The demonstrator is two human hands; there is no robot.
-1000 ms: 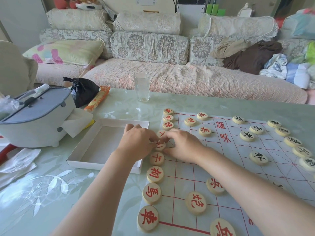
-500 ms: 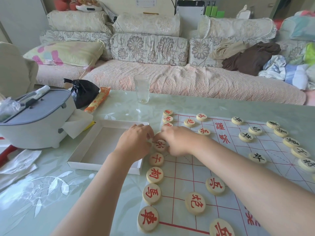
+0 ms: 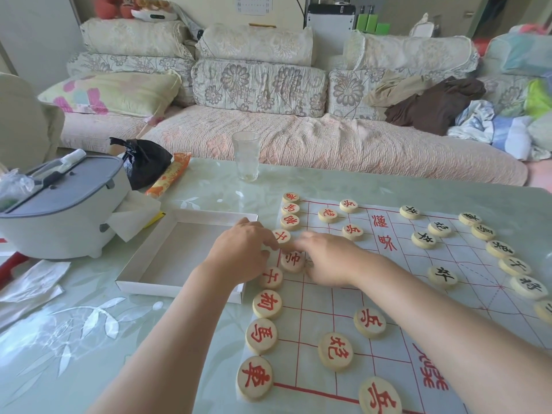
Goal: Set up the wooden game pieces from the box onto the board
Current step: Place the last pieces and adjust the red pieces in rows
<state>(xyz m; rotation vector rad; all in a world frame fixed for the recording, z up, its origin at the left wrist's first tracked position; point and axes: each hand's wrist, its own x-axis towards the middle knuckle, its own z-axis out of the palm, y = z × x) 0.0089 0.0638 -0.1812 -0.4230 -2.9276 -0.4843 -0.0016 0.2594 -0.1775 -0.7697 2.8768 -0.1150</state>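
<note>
The paper board (image 3: 334, 297) with a red grid lies on the glass table. Several round wooden pieces with red characters stand in a column down its left edge, and several with black characters (image 3: 442, 277) stand at the right. My left hand (image 3: 242, 253) and my right hand (image 3: 327, 259) meet over one red piece (image 3: 292, 262) that lies flat in that column between two others. Fingertips of both hands touch its upper rim. The white box (image 3: 179, 286), left of the board, shows no pieces inside; my left forearm covers its near right corner.
A drinking glass (image 3: 246, 156) stands behind the board. A grey-lidded white container (image 3: 59, 210), a black bag (image 3: 145, 162), an orange packet (image 3: 168, 177) and tissues lie at the left. A sofa with cushions and clothes runs along the far side.
The red piece, mostly covered by both hands a second ago, now shows its face on the board. My right hand has drawn back a little to the right.
</note>
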